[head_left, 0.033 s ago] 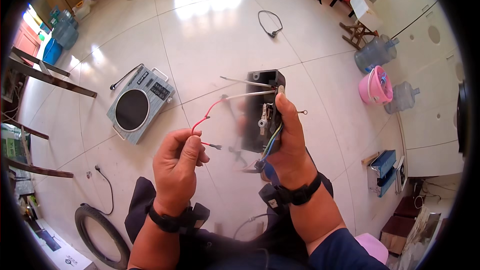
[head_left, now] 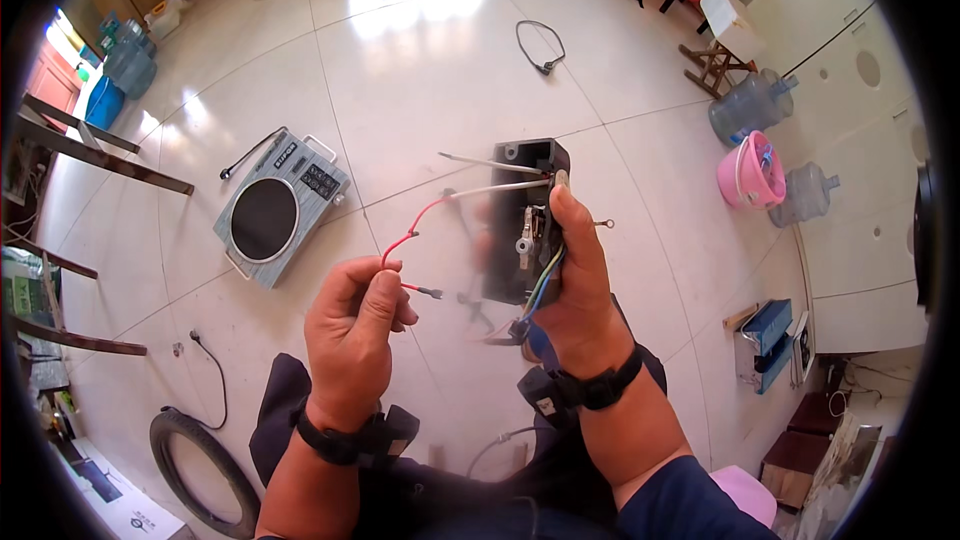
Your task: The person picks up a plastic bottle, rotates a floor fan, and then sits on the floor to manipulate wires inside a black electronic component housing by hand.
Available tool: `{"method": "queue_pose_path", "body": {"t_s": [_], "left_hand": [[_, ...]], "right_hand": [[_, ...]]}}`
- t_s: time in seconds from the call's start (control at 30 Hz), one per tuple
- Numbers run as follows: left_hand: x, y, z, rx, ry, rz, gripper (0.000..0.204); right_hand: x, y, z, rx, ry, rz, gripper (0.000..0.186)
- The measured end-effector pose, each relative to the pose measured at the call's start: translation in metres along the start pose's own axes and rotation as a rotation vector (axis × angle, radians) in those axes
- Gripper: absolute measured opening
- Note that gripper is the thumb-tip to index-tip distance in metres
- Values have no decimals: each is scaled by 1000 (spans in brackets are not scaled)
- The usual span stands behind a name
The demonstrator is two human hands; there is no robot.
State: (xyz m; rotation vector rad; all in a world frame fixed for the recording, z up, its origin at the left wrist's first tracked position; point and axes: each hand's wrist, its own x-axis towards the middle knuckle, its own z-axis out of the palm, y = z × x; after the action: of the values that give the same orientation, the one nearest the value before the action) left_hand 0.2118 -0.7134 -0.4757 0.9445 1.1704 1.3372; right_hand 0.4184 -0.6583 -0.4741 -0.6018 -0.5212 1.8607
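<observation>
My right hand (head_left: pixel 585 275) grips an open black plastic housing (head_left: pixel 520 230) by its right side, thumb along the edge. Inside it shows a metal part (head_left: pixel 526 235). Two white-sleeved wires (head_left: pixel 500 187) come out at the top left. Blue and green-yellow wires (head_left: pixel 548 280) run out low by my right palm. A ring terminal (head_left: pixel 605 224) sticks out past the right thumb. Between thumb and fingertips, my left hand (head_left: pixel 360 315) pinches a red wire (head_left: pixel 400 242) that joins one white sleeve. The wire's other end carries a dark connector (head_left: pixel 432 293).
On the tiled floor lie a grey electric cooktop (head_left: pixel 285 210) at left, a looped power cord (head_left: pixel 540 50) ahead, and a tyre (head_left: pixel 200 470) at lower left. A pink bucket (head_left: pixel 750 175) and water jugs (head_left: pixel 750 105) stand at right, near a blue metal box (head_left: pixel 765 340).
</observation>
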Motion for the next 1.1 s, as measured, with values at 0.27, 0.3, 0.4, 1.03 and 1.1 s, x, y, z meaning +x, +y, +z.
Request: {"method": "queue_pose_path", "body": {"t_s": [0.27, 0.3, 0.4, 1.03, 1.1], "left_hand": [[0, 4, -2, -69, 46, 43, 16], [1, 5, -2, -69, 46, 44, 16], [1, 6, -2, -69, 45, 40, 16], [1, 5, -8, -74, 23, 94, 15], [1, 3, -8, -79, 22, 94, 14]], "right_hand": [[0, 2, 4, 3, 0, -7, 43], [0, 1, 5, -8, 24, -14, 43], [1, 2, 4, 10, 20, 8, 43], [1, -1, 14, 31, 7, 8, 53], [0, -2, 14, 65, 19, 28, 53]]}}
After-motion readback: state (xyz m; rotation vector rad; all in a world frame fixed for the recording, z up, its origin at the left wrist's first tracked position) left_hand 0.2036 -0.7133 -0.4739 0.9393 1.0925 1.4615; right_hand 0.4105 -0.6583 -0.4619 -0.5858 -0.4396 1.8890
